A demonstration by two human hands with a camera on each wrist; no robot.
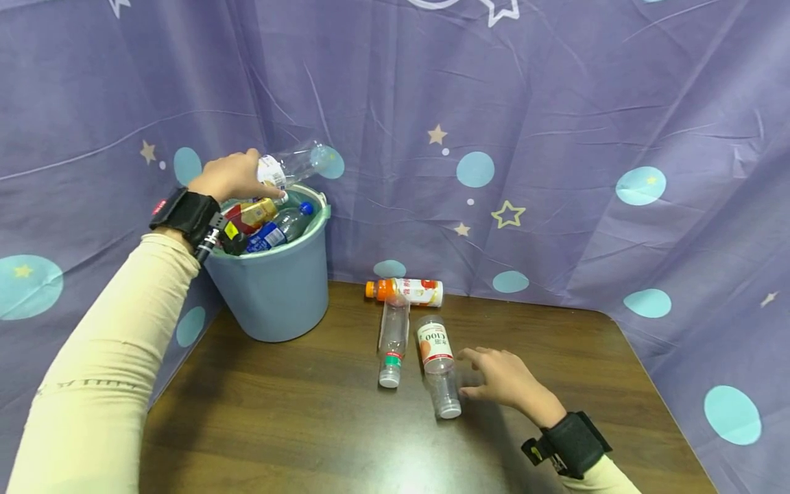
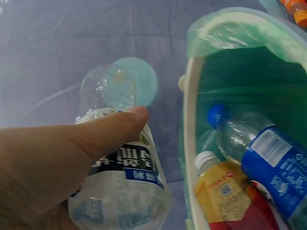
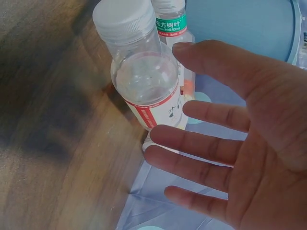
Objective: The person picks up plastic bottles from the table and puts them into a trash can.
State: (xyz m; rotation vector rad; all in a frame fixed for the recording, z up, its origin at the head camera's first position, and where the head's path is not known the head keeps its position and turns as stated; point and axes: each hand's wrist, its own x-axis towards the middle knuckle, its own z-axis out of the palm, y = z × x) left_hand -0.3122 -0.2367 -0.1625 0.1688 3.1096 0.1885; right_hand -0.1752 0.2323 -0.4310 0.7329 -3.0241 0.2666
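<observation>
Over the bucket's rim, my left hand (image 1: 233,177) grips a clear plastic bottle (image 1: 297,165) around its label; the left wrist view shows the thumb across this bottle (image 2: 122,191). Below that hand stands the blue bucket (image 1: 271,295), lined with a green bag and full of bottles. My right hand (image 1: 503,377), fingers spread, is just right of a clear bottle with a white and red label (image 1: 435,346) lying on the table. In the right wrist view the open palm (image 3: 268,139) faces this bottle (image 3: 146,72), with nothing held.
Left of the labelled bottle lies another clear bottle with a green band (image 1: 393,339). Behind them is an orange-capped bottle (image 1: 413,291) near the back edge of the wooden table (image 1: 296,412). A purple curtain (image 1: 555,171) hangs behind. Inside the bucket rests a blue-capped bottle (image 1: 286,225).
</observation>
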